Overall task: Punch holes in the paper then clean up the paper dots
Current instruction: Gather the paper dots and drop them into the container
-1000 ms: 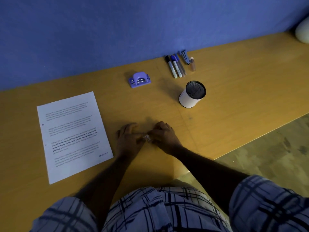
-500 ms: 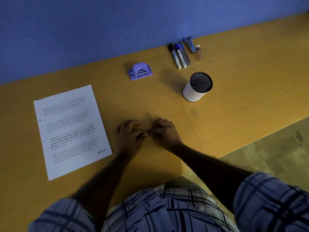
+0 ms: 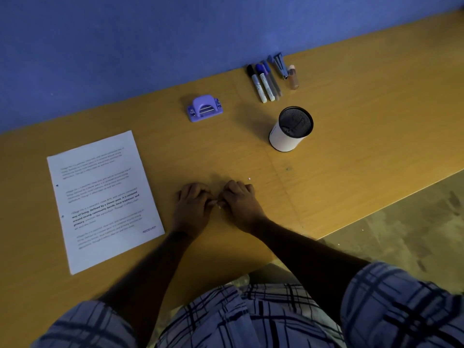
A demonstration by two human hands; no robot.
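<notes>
Paper [image 3: 103,197] lies flat on the table [image 3: 364,136], well left of both hands and turned a little askew. It is a white sheet with several printed paragraphs. Most of the print is too faint to read, but the bold lines give "way of living. Defined by a slower pace, it is centered around strong community bonds, local traditions, and primary". A stamp reading "RECEIVED" sits near the lower right corner. Two small holes show along its left edge.

The left hand [image 3: 192,209] and right hand [image 3: 238,202] rest knuckles-up on the table, side by side, near the front edge. The fingers of both are curled under and the thumbs meet between them. Whether either pinches anything, I cannot tell. One white dot [image 3: 249,178] lies on the table just beyond the right hand. A second pale speck lies just below where the thumbs meet.

The purple punch [image 3: 204,108] sits farther back, near the blue wall [image 3: 125,46]. To its right lie markers [image 3: 262,84], their labels unreadable. In front of them stands a white cup [image 3: 283,140] with a black mesh inside.
</notes>
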